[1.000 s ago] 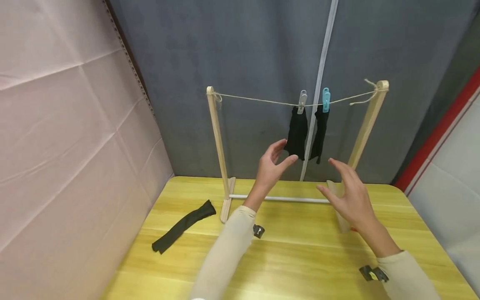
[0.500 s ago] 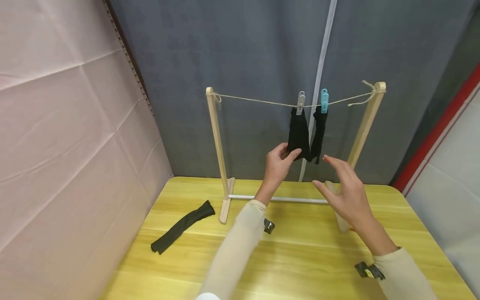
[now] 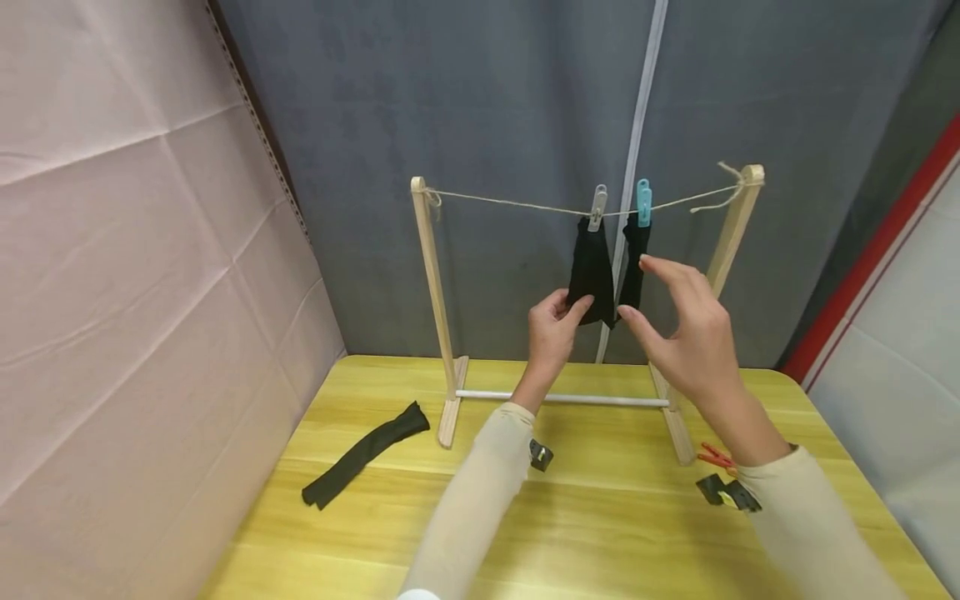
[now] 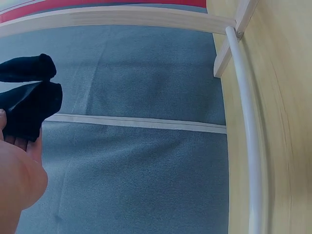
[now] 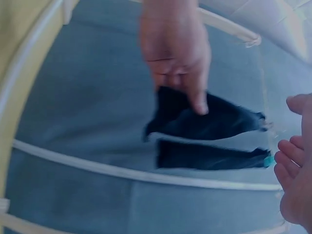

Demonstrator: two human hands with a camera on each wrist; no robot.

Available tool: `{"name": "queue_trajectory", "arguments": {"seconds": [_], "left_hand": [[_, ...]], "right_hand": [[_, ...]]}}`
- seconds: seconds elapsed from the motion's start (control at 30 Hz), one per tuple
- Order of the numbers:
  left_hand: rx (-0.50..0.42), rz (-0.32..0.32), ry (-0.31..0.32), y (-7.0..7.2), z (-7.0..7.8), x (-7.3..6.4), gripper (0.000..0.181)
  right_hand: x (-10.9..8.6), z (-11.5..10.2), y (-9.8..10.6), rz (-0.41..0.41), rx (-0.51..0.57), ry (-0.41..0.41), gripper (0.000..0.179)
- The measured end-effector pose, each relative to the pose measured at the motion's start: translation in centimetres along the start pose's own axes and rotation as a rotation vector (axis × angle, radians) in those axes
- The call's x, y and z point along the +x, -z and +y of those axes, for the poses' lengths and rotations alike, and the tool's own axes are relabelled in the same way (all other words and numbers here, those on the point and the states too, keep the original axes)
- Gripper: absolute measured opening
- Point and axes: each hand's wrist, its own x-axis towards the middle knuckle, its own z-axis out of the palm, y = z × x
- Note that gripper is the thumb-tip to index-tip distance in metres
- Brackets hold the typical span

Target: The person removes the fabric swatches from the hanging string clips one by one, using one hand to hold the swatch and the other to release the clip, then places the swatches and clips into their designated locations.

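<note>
Sock, black, hangs from the cord under a grey clothespin, right of upper centre in the head view. Left hand, below and left of it, pinches its lower left edge between thumb and fingers. Right hand, right of the sock, is loosely curved and holds nothing; its fingertips overlap a second black sock under a blue clothespin, contact unclear. Third sock lies on the surface, lower left of frame.
</note>
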Motion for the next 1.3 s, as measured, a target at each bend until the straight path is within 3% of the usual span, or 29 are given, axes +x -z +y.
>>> {"name": "queue_trajectory", "arguments": {"seconds": [0.2, 0.37, 0.6, 0.77, 1.0, 1.3], "left_hand": [[-0.028, 0.015, 0.000, 0.0, -0.2, 0.0, 0.024], [-0.018, 0.014, -0.018, -0.1, -0.3, 0.1, 0.024], [0.006, 0.031, -0.006, -0.3, -0.4, 0.0, 0.023], [-0.009, 0.058, 0.003, -0.6, -0.2, 0.0, 0.022], [-0.006, 0.058, 0.006, -1.0, 0.0, -0.1, 0.021], [-0.004, 0.058, -0.008, -1.1, 0.1, -0.4, 0.022]], "right_hand": [[3.9, -2.2, -0.2, 0.015, -0.035, 0.014, 0.061], [6.6, -3.2, -0.8, 0.032, -0.145, 0.029, 0.055], [9.4, -2.9, -1.4, 0.004, -0.373, 0.089, 0.049], [10.8, -2.3, -1.6, -0.067, -0.446, 0.066, 0.043], [11.3, -1.7, -1.4, -0.119, -0.430, 0.015, 0.030], [12.0, -2.2, -0.4, -0.127, -0.268, -0.016, 0.020]]}}
